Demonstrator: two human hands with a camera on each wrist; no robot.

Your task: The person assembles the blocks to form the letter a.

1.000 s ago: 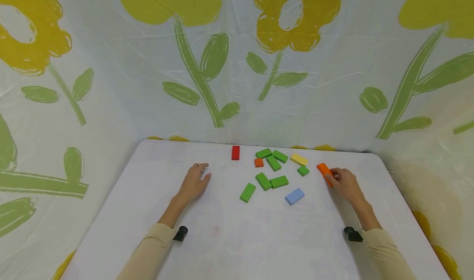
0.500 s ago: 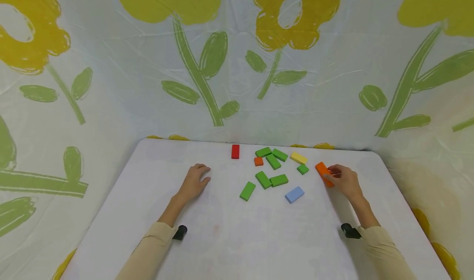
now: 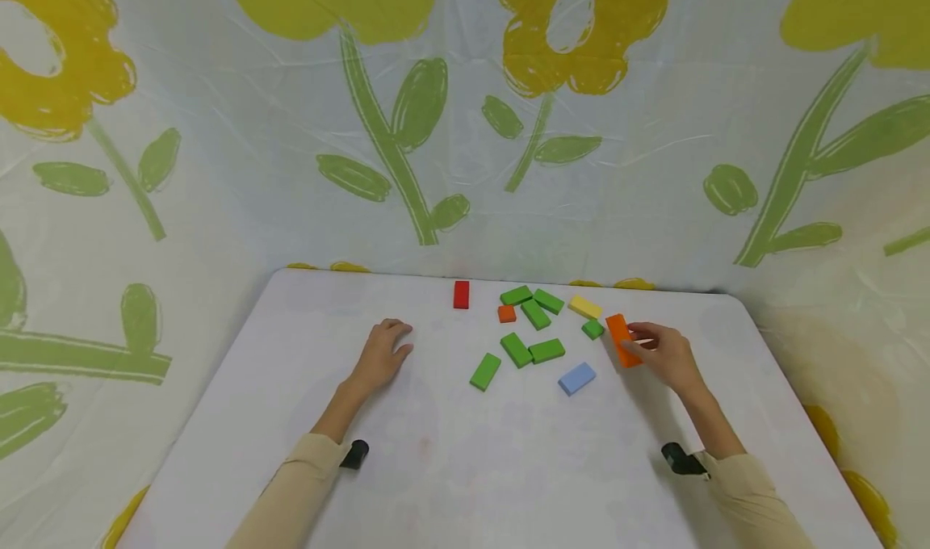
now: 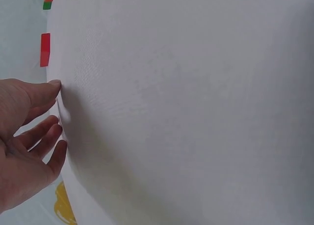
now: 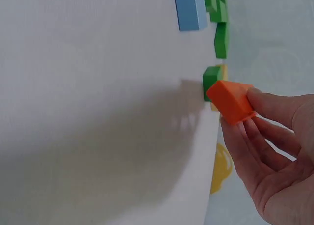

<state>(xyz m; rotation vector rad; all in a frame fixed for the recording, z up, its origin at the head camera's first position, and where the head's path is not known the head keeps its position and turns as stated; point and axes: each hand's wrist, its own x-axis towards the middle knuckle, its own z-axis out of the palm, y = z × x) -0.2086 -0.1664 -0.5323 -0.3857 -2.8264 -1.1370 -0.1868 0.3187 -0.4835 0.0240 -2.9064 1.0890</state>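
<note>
My right hand [image 3: 669, 358] pinches a long orange block [image 3: 622, 341] between thumb and fingers. In the right wrist view the orange block [image 5: 230, 101] is tilted above the table, with the hand's shadow spread below. A small green block [image 3: 592, 328] and a yellow block [image 3: 584, 307] lie just left of it. My left hand [image 3: 381, 357] rests on the table at the left, fingers loosely bent and holding nothing. Nearest to it is a red block [image 3: 461, 295] by the far edge, also a red block [image 4: 45, 50] in the left wrist view.
Several green blocks [image 3: 516, 350] lie in the middle of the white table [image 3: 465, 468]. Among them sits a small orange-red block [image 3: 506, 314]. A blue block [image 3: 577, 379] lies nearer, on the right. Behind the far edge hangs a flowered cloth [image 3: 625, 210].
The right hand has lifted the long orange block and carried it a little left, toward the small green block. My left hand stays almost where it was.
</note>
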